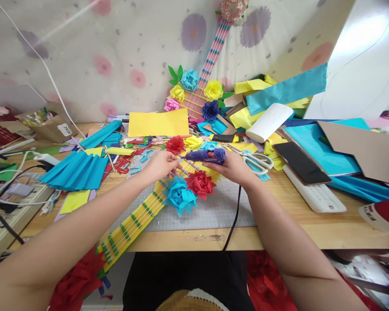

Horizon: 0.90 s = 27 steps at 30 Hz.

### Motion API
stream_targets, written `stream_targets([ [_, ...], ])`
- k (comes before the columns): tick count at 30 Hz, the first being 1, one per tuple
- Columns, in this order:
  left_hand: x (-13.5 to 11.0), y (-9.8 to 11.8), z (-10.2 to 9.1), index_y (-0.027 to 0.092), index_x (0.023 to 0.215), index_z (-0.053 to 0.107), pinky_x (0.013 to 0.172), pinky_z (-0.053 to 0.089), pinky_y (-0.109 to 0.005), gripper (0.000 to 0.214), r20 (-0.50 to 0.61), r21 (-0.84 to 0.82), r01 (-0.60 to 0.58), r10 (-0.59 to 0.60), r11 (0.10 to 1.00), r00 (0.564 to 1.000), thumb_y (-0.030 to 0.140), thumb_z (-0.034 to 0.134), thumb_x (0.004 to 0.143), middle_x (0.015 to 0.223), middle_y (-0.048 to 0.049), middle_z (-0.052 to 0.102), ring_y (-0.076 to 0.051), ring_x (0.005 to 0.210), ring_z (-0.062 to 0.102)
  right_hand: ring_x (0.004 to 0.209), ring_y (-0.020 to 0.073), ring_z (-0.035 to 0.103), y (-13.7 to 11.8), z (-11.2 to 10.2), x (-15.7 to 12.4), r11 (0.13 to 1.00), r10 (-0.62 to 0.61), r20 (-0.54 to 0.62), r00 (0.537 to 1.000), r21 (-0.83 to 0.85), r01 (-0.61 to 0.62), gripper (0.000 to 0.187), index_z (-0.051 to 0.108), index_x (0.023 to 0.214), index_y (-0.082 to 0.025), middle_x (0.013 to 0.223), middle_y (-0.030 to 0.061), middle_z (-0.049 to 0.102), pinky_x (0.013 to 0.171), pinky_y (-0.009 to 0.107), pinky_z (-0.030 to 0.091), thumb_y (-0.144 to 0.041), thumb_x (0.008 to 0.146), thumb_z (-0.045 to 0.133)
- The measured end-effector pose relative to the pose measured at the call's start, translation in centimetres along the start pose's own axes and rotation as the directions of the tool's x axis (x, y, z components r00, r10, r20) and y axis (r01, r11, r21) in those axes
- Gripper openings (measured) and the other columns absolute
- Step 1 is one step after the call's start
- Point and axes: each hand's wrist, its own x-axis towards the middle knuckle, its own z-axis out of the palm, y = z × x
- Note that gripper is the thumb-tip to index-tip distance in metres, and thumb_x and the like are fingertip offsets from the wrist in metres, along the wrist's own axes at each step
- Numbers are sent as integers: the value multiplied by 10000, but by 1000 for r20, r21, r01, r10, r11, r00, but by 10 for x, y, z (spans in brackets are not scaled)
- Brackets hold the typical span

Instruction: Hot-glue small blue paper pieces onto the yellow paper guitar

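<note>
A purple hot glue gun (205, 156) is gripped in my right hand (235, 167), its nozzle pointing left toward my left hand (164, 166). The fingers of my left hand are pinched together over the paper guitar; what they hold, if anything, I cannot make out. Yellow with green bands, the paper guitar (139, 220) lies aslant, its neck reaching past the table's front edge. On its body sit a blue paper flower (180, 195) and a red paper flower (201, 184). Another red flower (175, 144) and a yellow flower (193, 142) are beyond my hands.
Scissors (257, 162) lie right of my right hand, near a phone (301, 163). Pleated blue paper (76, 170) is at left. A pink paper guitar (210, 65) leans against the back wall. The glue gun's black cord (236, 216) hangs over the table edge.
</note>
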Motion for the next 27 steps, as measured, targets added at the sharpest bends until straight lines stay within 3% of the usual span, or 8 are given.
stream_targets([
  [9,-5,5,-1,124,665,623,384,405,-182,137,-13,-62,4,-5,998,1000,164,601,794,684,-78,725,-91,450,579,740,217,623,1,-3,0,1000,-4,27,1000,14,4,394,697,881,-217,830,56,705,648,311,434,-582,786,581],
  [19,-8,12,-6,123,663,614,413,408,-182,157,-11,-242,58,-62,968,998,232,683,753,815,-103,749,-85,510,591,762,227,628,3,-5,0,999,-49,6,999,10,48,398,695,863,-201,841,70,707,656,313,435,-575,782,590],
  [22,-9,14,-8,121,662,625,437,419,-176,190,-35,-289,71,-84,955,996,273,712,735,833,-105,748,-77,533,587,773,230,630,8,-11,0,997,-22,-73,997,70,27,399,702,898,-191,848,68,707,680,326,459,-556,765,612],
  [24,-11,15,-8,122,667,618,442,422,-175,201,-46,-318,68,-88,946,995,284,717,732,832,-101,744,-78,541,589,778,233,630,16,-16,0,987,45,-194,980,160,-14,402,703,926,-184,841,62,707,698,339,479,-538,749,630],
  [27,-12,16,-8,138,685,591,430,423,-177,192,-84,-351,61,-96,934,992,275,719,725,783,-67,727,-82,535,585,797,243,634,33,-22,3,937,276,-400,874,314,-152,423,704,915,-173,836,70,704,718,358,498,-547,731,629],
])
